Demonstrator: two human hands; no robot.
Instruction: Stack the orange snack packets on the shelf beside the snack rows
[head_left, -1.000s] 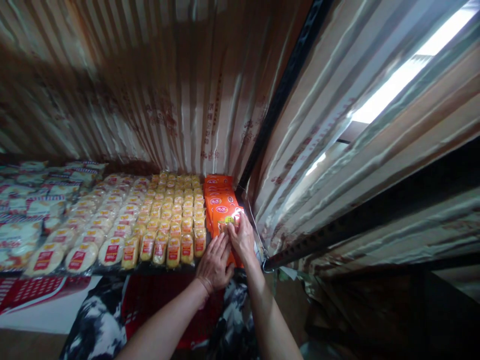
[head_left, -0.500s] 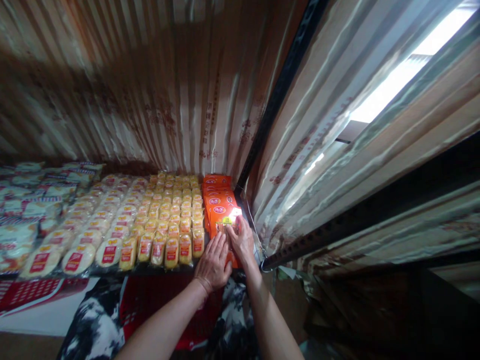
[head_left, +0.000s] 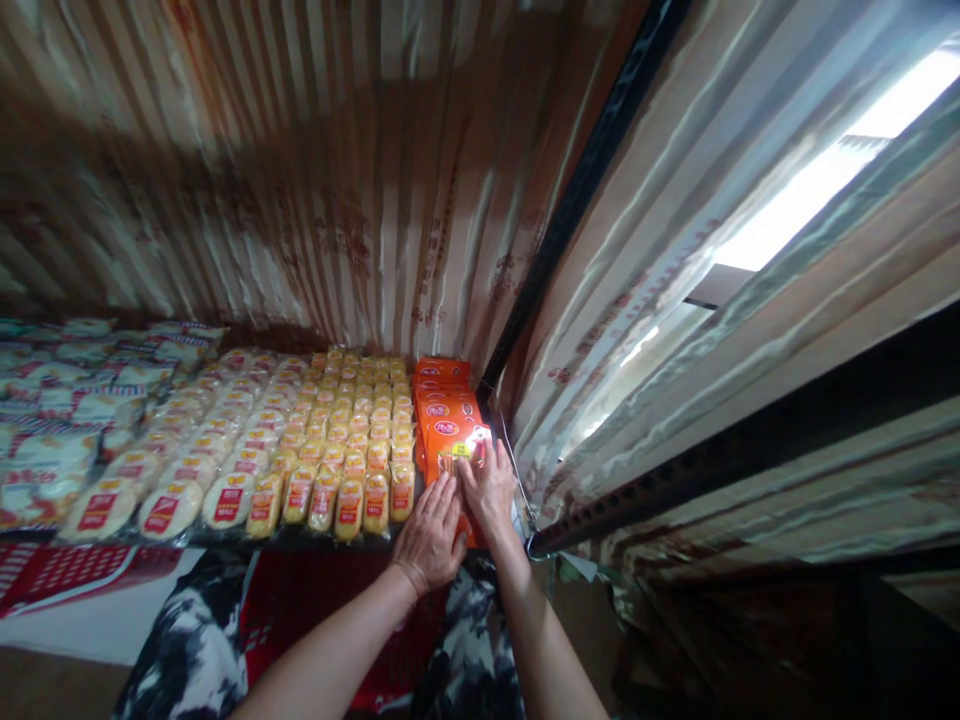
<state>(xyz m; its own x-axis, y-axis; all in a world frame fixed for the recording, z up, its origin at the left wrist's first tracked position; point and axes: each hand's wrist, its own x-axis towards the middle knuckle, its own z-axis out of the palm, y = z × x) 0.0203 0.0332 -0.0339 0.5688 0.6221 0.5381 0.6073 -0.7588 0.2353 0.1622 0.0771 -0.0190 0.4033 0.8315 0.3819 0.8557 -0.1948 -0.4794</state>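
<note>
Orange snack packets (head_left: 444, 410) lie in an overlapping row at the right end of a shelf. My left hand (head_left: 427, 538) rests on the front packet's lower left part, its fingers stretched out and close together. On the same packet, farther right, lies my right hand (head_left: 489, 488) with fingers extended and slightly apart. Neither hand is wrapped round anything; the packet's near end is partly hidden under them. Just left of the packets stand rows of small yellow wrapped cakes (head_left: 349, 500), with flat round wrapped cakes (head_left: 166, 512) beyond.
White bags (head_left: 45, 475) fill the shelf's far left. A black metal post (head_left: 570, 215) and a slanted rail (head_left: 720, 420) frame the right corner, with a thin wire (head_left: 517, 470) near my right hand. Plastic sheeting (head_left: 360, 180) hangs behind. Below sits a red basket (head_left: 300, 610).
The view has shifted slightly, so the shelf goods appear a little farther right. Both hands stay on the front orange packet; the right fingers look a bit more spread.
</note>
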